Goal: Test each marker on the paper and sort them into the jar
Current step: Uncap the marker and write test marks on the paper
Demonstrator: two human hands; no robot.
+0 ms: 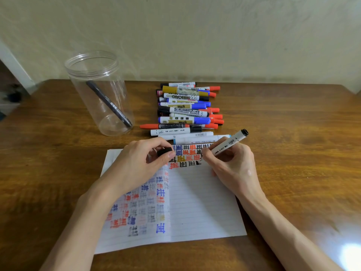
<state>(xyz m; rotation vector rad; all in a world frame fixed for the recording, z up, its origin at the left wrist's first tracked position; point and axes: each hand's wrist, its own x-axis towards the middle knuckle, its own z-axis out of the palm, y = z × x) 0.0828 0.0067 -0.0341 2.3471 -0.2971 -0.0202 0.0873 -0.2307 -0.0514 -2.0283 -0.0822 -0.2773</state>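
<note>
My right hand (232, 165) grips a white marker (229, 142) with a black end, its tip down on the lined paper (199, 202) beside rows of red, blue, black and gold test marks. My left hand (142, 159) rests on the paper's upper left and pinches a black cap (165, 151). A pile of several markers (187, 108) with red, blue, black and gold caps lies beyond the paper. The clear plastic jar (99, 90) stands open at the back left with one black pen (109, 104) leaning inside.
Everything sits on a brown wooden table (293, 133) against a pale wall. Two white markers (195, 136) lie right at the paper's far edge. The table's left edge drops off beside the jar.
</note>
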